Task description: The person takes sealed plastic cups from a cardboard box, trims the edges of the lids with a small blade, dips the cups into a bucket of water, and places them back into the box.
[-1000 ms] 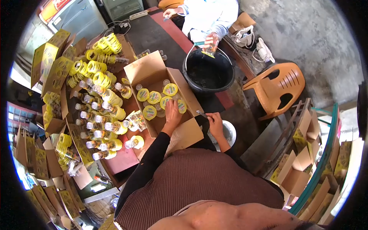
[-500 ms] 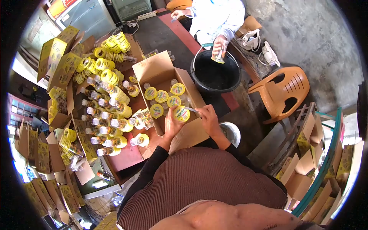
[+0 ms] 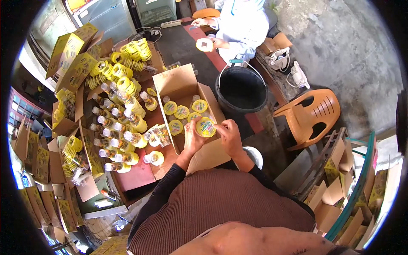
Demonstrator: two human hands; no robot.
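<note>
My left hand [image 3: 194, 139] is closed around a round yellow piece printed "Lemon" [image 3: 206, 127], its face turned up over the near side of an open cardboard box [image 3: 209, 95]. Whether a bottle hangs beneath it is hidden. The fingers of my right hand [image 3: 230, 137] are pinched at the right edge of that piece; anything between them cannot be made out. Inside the box lie several similar yellow rounds [image 3: 182, 112] and clear bottle parts. Left of the box, bottles with yellow collars [image 3: 136, 138] stand in rows.
Stacks of yellow rings [image 3: 123, 70] lie behind the bottles. A black bucket [image 3: 242, 89] stands beyond the box, near a person in white [image 3: 242, 29] holding a yellow-rimmed piece. An orange chair [image 3: 310, 117] is at right; folded cartons [image 3: 38, 157] stand at left.
A thin, pale tool seen across the yellow round in my right hand no longer shows there. The other person's hand has moved from over the bucket up and left. My view has shifted slightly.
</note>
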